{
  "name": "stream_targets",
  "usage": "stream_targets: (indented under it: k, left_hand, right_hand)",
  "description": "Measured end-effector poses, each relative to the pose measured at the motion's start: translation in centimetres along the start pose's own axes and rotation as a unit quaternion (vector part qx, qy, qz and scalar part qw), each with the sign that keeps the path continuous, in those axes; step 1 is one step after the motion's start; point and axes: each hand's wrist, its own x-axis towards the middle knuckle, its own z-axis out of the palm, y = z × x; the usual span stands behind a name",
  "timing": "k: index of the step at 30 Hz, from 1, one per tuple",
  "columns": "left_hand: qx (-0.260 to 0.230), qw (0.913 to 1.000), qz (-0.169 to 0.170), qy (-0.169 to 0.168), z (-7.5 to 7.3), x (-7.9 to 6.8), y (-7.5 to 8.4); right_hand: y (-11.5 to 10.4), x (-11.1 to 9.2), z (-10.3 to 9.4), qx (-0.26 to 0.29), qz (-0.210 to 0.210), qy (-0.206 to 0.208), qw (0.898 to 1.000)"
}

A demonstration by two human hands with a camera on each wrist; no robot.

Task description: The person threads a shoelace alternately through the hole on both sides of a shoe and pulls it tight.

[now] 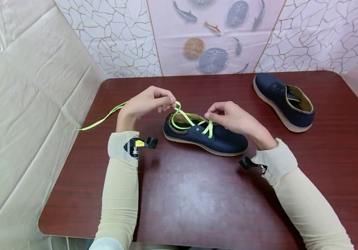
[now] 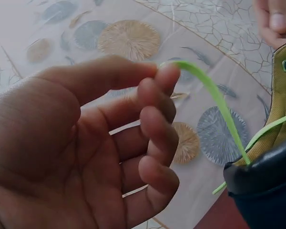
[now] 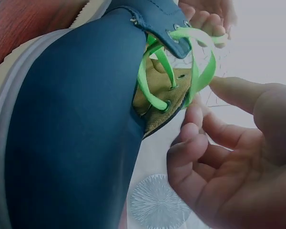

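Note:
A navy shoe (image 1: 229,140) with a tan sole sits on the table, its toe pointing right. Neon green shoelace (image 1: 184,114) runs through its front eyelets and loops over the opening. Above the heel, my left hand (image 1: 147,102) pinches the lace between thumb and index fingertips; its other fingers curl loosely in the left wrist view. My right hand (image 1: 236,118) is at the lacing, thumb and index finger pinching the green lace (image 3: 207,71) beside the eyelet flap. Part of the toe is hidden behind that hand in the head view.
A second navy shoe (image 1: 269,92), with no lace visible in its eyelets, stands at the back right. Green lace (image 1: 101,120) trails from behind my left hand toward the left edge of the dark red table (image 1: 191,194). A patterned wall covering (image 1: 172,41) rises behind.

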Motion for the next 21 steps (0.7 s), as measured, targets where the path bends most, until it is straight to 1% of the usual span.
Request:
stream_targets:
  k: [3, 6, 11, 15, 17, 19, 21]
  left_hand:
    - [0.004, 0.9998, 0.012, -0.016, 0.3, 0.2, 0.1]
    - [0.003, 0.9992, 0.028, -0.027, 0.9, 0.5, 0.4]
    - [0.000, 0.9970, 0.049, -0.060, 1.8, 1.1, 0.8]
    - [-0.004, 0.9936, 0.067, -0.091, 2.3, 1.4, 1.1]
    - [-0.010, 0.9918, 0.074, -0.103, 2.4, 1.4, 1.1]
    - [-0.014, 0.9904, 0.079, -0.112, 2.6, 1.5, 1.1]
    - [-0.013, 0.9896, 0.085, -0.115, 2.8, 1.6, 1.2]
  right_hand:
    - [-0.3, -0.1, 0.1, 0.001, -0.011, 0.023, 1.000]
    - [-0.7, -0.3, 0.0, -0.024, -0.003, 0.027, 0.999]
    - [-1.3, -0.9, -0.5, -0.084, 0.028, 0.026, 0.996]
    - [-1.6, -1.3, -0.9, -0.119, 0.056, 0.024, 0.991]
    - [-1.7, -1.5, -1.0, -0.132, 0.064, 0.022, 0.989]
    - [-1.8, -1.5, -1.1, -0.136, 0.058, 0.030, 0.989]
    - [-1.8, -1.5, -1.1, -0.120, 0.037, 0.045, 0.991]
